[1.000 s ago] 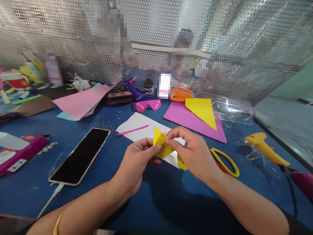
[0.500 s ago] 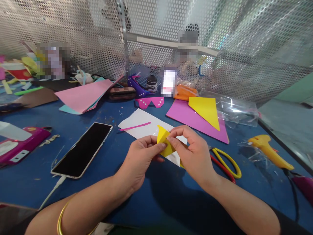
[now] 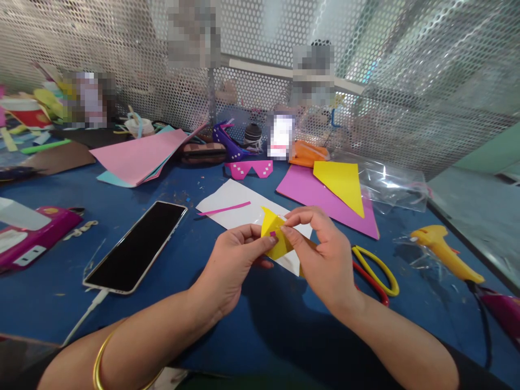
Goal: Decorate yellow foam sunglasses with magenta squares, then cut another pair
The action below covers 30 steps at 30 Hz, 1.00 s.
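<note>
My left hand (image 3: 239,257) pinches a small yellow foam piece (image 3: 277,248) between thumb and fingers. A tiny magenta square (image 3: 272,234) shows on that piece, just beside my left thumb. At the piece's right side is my right hand (image 3: 319,246), its thumb and forefinger brought together; what lies between those fingertips is too small or hidden to make out. More yellow foam shows beneath the right hand. Under both hands lies a white sheet (image 3: 227,197) with a thin magenta strip (image 3: 225,208) on it.
Scissors (image 3: 377,271) and a yellow glue gun (image 3: 444,252) lie to the right. A charging phone (image 3: 138,246) is at left. Behind the hands are pink foam glasses (image 3: 249,169), a purple sheet (image 3: 300,189) bearing a yellow one (image 3: 345,181), and a perforated metal screen (image 3: 260,81).
My right fingertips have drawn back slightly up and to the right, and the magenta square on the yellow piece is now in plain sight. My left hand has kept its hold.
</note>
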Available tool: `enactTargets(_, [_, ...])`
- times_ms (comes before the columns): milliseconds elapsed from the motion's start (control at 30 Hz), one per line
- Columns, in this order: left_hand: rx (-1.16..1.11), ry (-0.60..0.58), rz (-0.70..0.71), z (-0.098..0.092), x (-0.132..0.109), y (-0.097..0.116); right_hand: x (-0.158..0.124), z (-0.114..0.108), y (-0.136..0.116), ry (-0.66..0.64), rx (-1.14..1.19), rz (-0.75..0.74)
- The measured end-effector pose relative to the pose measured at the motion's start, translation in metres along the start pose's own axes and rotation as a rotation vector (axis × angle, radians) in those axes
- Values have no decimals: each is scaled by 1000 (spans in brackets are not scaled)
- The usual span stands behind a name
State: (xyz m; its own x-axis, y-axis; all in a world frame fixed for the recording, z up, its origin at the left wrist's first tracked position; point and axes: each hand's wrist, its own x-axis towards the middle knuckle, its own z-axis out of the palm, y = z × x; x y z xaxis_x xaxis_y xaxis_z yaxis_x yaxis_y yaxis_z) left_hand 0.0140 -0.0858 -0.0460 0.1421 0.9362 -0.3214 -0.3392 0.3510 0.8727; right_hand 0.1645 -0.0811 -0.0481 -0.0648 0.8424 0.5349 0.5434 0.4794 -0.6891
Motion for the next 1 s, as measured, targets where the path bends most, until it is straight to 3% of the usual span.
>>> enactTargets(167, [5,22,-23,-2,2,0,0,-5,2,102,-143,-234])
enactTargets(367, [-10,-9,-35,-4,2,1,0,-4,6,44,-302,-382])
enactTargets(867, [9,-49,-28,-2,2,-3,3,-6,2,-88,-616,-502])
enactTargets(1000, [14,-48,-33,-3,2,-1,2,-5,0,-76,-591,-488])
